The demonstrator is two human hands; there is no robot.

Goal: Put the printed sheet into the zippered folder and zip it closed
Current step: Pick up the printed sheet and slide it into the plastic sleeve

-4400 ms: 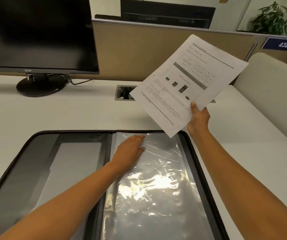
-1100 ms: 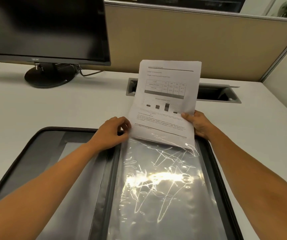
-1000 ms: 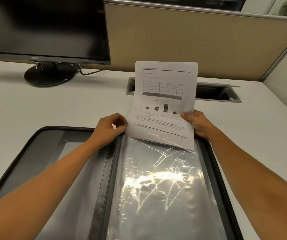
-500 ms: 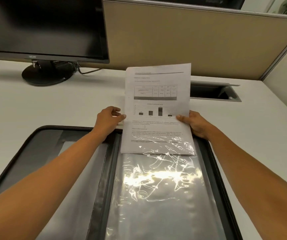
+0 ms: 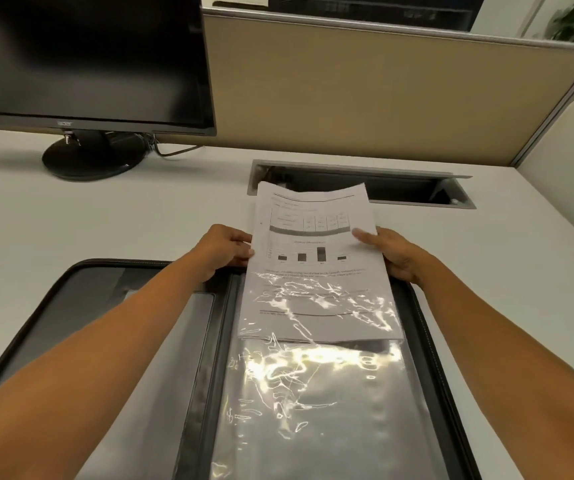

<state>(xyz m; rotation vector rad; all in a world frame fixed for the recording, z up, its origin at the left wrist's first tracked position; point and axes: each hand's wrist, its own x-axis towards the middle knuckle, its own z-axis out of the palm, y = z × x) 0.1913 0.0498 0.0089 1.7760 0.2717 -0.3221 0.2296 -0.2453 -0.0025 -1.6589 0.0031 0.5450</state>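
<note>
The black zippered folder lies open on the desk in front of me. Its right half holds a shiny clear plastic sleeve. The printed sheet, with a table and bar chart, is partly inside the sleeve from its far opening; its lower part shows through the plastic. My left hand pinches the sheet's left edge. My right hand grips the right edge, thumb on top of the paper.
A black monitor on a round stand stands at the back left. A cable slot is set into the white desk behind the sheet. A beige partition runs along the back.
The sheet has slid further toward me into the sleeve. Both hands stay on its side edges and have moved with it.
</note>
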